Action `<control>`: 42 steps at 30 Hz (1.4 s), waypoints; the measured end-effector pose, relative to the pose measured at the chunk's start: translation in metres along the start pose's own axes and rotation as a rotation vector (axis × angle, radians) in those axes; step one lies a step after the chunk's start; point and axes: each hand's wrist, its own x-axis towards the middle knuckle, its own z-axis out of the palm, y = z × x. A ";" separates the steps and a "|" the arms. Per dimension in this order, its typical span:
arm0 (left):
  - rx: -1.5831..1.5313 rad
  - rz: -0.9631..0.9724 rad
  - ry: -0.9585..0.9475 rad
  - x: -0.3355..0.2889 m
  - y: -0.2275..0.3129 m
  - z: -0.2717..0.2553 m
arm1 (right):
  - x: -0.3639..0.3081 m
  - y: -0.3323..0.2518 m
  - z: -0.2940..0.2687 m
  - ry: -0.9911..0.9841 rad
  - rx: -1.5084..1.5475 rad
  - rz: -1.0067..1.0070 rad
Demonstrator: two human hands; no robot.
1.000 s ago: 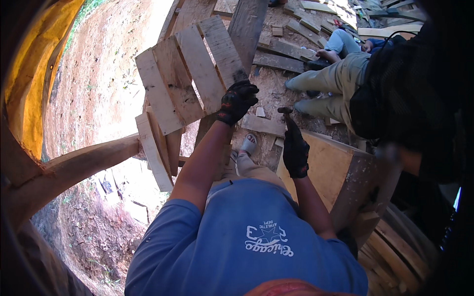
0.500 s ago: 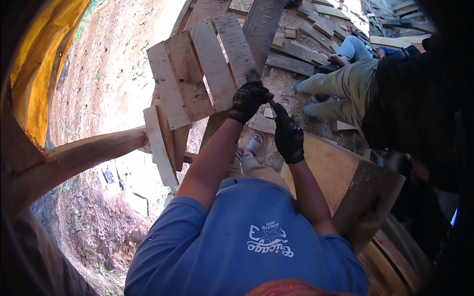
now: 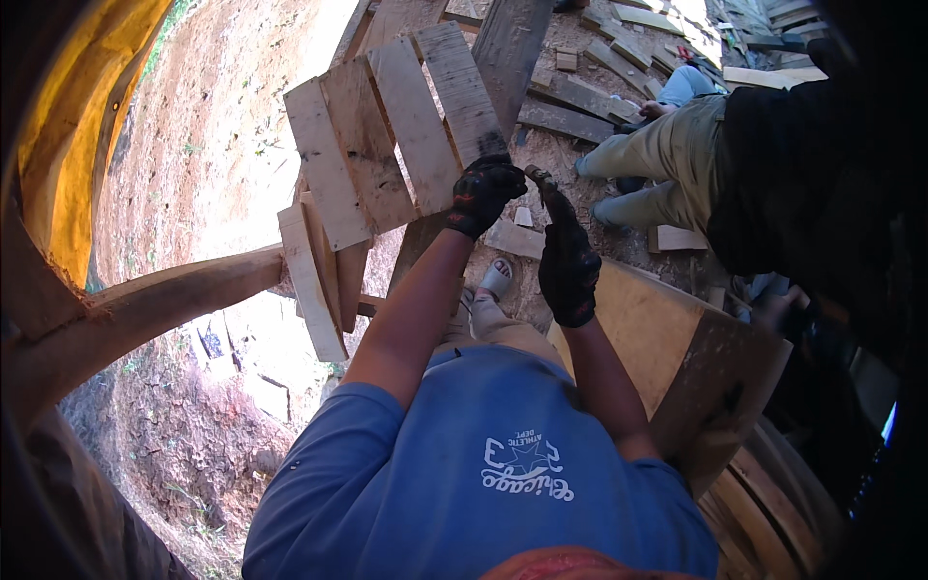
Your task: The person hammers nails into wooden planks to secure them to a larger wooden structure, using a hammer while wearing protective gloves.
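My left hand [image 3: 485, 193], in a black glove, is closed at the near right corner of a slatted wooden panel [image 3: 411, 111], beside a dark stain. What its fingers pinch, if anything, is too small to make out. My right hand [image 3: 568, 266], also in a black glove, is wrapped round a hammer [image 3: 547, 184]. The hammer's head is just right of my left hand, a small gap apart from it. The panel is made of several pale boards with gaps between them, and shorter boards [image 3: 314, 275] stand below its left end.
A large wooden box [image 3: 643, 329] stands by my right forearm. A person in khaki trousers [image 3: 667, 159] stands at the right; another person's legs [image 3: 686, 87] show behind. Loose boards [image 3: 580, 101] litter the ground. A curved wooden beam [image 3: 193, 290] comes in from the left.
The hammer has moved up and slightly away from my left hand, its head showing more fully. My left hand stays at the panel's corner. The khaki-trousered person has shifted slightly left.
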 end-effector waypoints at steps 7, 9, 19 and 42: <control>-0.210 -0.074 0.010 0.005 -0.017 0.006 | 0.000 -0.003 -0.005 -0.076 0.025 0.074; -0.148 -0.054 0.022 0.000 -0.020 0.009 | -0.004 -0.004 -0.007 -0.011 0.081 0.050; 0.157 0.143 -0.116 0.000 0.018 -0.026 | -0.017 -0.006 -0.030 -0.087 0.084 0.213; 0.810 -0.047 0.269 0.053 0.005 -0.045 | -0.035 0.011 0.011 -0.186 0.049 0.176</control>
